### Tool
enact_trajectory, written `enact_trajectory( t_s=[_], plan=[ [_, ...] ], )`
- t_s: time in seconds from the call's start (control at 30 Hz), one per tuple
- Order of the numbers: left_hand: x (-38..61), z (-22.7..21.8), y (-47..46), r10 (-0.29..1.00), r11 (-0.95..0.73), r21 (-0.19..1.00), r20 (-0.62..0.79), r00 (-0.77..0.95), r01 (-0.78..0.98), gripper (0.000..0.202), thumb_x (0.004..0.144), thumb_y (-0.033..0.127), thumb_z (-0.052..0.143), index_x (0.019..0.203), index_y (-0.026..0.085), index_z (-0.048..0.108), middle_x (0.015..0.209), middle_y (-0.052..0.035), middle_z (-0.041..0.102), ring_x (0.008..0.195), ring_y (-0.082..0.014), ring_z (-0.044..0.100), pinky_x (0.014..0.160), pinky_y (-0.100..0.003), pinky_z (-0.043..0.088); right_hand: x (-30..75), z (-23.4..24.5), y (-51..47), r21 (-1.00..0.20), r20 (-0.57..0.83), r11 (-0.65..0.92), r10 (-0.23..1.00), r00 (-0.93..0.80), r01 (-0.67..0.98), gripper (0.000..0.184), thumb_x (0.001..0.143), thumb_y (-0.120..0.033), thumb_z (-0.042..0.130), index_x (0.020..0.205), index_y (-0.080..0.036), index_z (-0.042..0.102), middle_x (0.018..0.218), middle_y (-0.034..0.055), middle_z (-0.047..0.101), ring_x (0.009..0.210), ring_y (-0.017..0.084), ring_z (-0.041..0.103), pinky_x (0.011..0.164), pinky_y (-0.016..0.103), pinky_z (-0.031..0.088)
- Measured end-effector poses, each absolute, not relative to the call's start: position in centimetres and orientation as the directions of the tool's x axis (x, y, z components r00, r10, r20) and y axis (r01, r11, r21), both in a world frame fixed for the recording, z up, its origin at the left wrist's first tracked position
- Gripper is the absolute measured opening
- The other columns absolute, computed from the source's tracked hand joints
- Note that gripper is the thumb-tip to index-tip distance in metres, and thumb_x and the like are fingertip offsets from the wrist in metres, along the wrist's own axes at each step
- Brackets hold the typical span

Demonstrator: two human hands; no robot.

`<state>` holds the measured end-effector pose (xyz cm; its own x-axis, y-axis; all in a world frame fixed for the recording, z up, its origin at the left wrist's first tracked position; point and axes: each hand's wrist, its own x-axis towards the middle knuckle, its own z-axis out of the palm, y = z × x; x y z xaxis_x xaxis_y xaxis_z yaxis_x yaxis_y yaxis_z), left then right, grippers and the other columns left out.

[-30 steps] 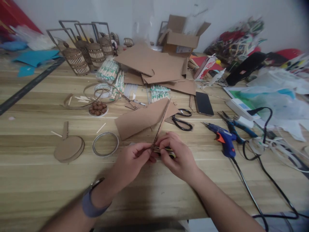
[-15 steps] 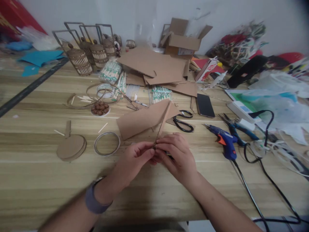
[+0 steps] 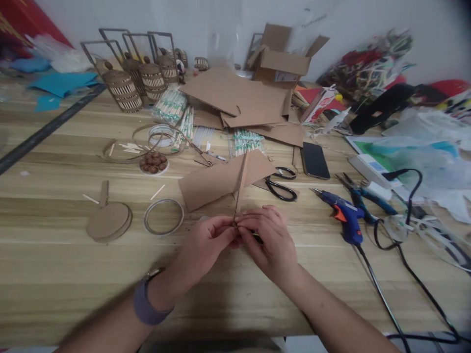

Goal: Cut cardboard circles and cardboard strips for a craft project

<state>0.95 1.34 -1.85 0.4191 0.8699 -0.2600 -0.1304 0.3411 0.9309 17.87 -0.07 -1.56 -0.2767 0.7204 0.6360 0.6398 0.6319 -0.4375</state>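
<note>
Pinches the near end of a narrow cardboard strip (image 3: 241, 189), just below the centre of the frame, in the close-set fingertips of left hand (image 3: 202, 245) and right hand (image 3: 270, 240), pointing it up across a cardboard sheet (image 3: 209, 184). Shows a black-and-yellow tool (image 3: 256, 237) mostly hidden under the right hand; cannot tell how gripped. Has a blue glue gun (image 3: 352, 223) lying at right.

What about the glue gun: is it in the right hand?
No, the glue gun lies on the table, while the right hand is at the near end of a cardboard strip.
</note>
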Motion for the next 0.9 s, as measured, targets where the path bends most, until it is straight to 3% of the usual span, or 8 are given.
enact_trajectory(
  t_s=[0.2, 0.4, 0.57, 0.7, 0.9],
  plan=[
    [0.9, -1.4, 1.2, 0.876, 0.305, 0.948, -0.245, 0.415, -0.086, 0.025, 0.082, 0.038, 0.067, 0.092, 0.017, 0.078, 0.082, -0.0037, 0.075, 0.078, -0.0193, 0.069, 0.073, -0.03, 0.056, 18.0, -1.4, 0.0, -0.541, 0.578, 0.557, 0.79, -0.203, 0.63, 0.015, 0.095, -0.014, 0.056, 0.095, -0.028, 0.062, 0.088, -0.0005, 0.078, 0.087, 0.021, 0.074, 0.096, 0.044, 0.045],
    [0.8, -1.2, 1.3, 0.864, 0.318, 0.946, -0.259, 0.432, -0.068, 0.025, 0.082, 0.035, 0.068, 0.097, 0.017, 0.077, 0.087, -0.004, 0.077, 0.078, -0.0181, 0.069, 0.075, -0.029, 0.056, 18.1, -1.2, 0.1, -0.668, 0.518, 0.481, 0.848, -0.11, 0.568, 0.013, 0.098, -0.017, 0.055, 0.092, -0.027, 0.061, 0.087, -0.0003, 0.077, 0.087, 0.019, 0.072, 0.079, 0.036, 0.053],
    [0.9, -2.0, 1.5, 0.86, 0.352, 0.92, -0.245, 0.447, -0.174, 0.036, 0.081, 0.046, 0.073, 0.101, 0.016, 0.076, 0.096, -0.0057, 0.076, 0.084, -0.0189, 0.068, 0.077, -0.03, 0.055, 17.8, -1.5, 0.0, -0.563, 0.586, 0.589, 0.779, -0.223, 0.579, 0.014, 0.097, -0.015, 0.056, 0.099, -0.028, 0.063, 0.092, 0.0005, 0.078, 0.09, 0.02, 0.074, 0.089, 0.04, 0.05],
    [0.8, -2.1, 1.6, 0.868, 0.327, 0.931, -0.229, 0.441, -0.16, 0.035, 0.083, 0.047, 0.073, 0.101, 0.017, 0.077, 0.1, -0.0067, 0.076, 0.092, -0.0217, 0.068, 0.081, -0.031, 0.055, 17.5, -1.9, -0.2, -0.505, 0.598, 0.597, 0.763, -0.246, 0.623, 0.009, 0.096, -0.02, 0.061, 0.101, -0.028, 0.063, 0.096, 0.0013, 0.079, 0.095, 0.022, 0.073, 0.099, 0.045, 0.044],
    [0.7, -1.7, 1.4, 0.875, 0.298, 0.947, -0.222, 0.429, -0.117, 0.035, 0.086, 0.045, 0.069, 0.105, 0.017, 0.077, 0.1, -0.0073, 0.076, 0.089, -0.0214, 0.068, 0.079, -0.031, 0.055, 17.5, -2.1, -0.2, -0.462, 0.623, 0.608, 0.741, -0.252, 0.646, 0.013, 0.096, -0.017, 0.06, 0.1, -0.029, 0.063, 0.097, 0.0012, 0.079, 0.095, 0.022, 0.074, 0.097, 0.044, 0.043]
  ],
)
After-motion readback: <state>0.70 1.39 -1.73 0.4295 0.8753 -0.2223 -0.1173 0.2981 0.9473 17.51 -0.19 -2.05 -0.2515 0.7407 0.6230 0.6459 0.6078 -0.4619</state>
